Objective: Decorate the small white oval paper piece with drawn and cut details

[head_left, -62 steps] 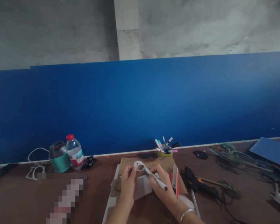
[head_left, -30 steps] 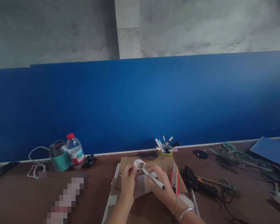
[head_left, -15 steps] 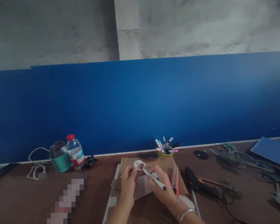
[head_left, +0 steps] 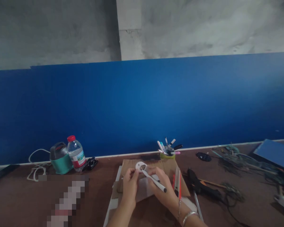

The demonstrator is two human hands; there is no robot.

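Note:
Between thumb and fingers, my left hand pinches a small white rounded cut-out with dark markings on it. My right hand grips a white marker with a black end; its tip meets the dark-marked area of the cut-out. Both hands are raised over brown cardboard and a white paper sheet. Close by my right wrist lies a red and silver utility knife.
A pen holder full of pens stands behind the cardboard. On the right lie a black glue gun, tangled wires and a blue board. A red-capped water bottle and a teal container stand on the left.
The marker and my right hand have shifted slightly left, with the marker's tip still at the cut-out. My left hand keeps its hold, almost unmoved.

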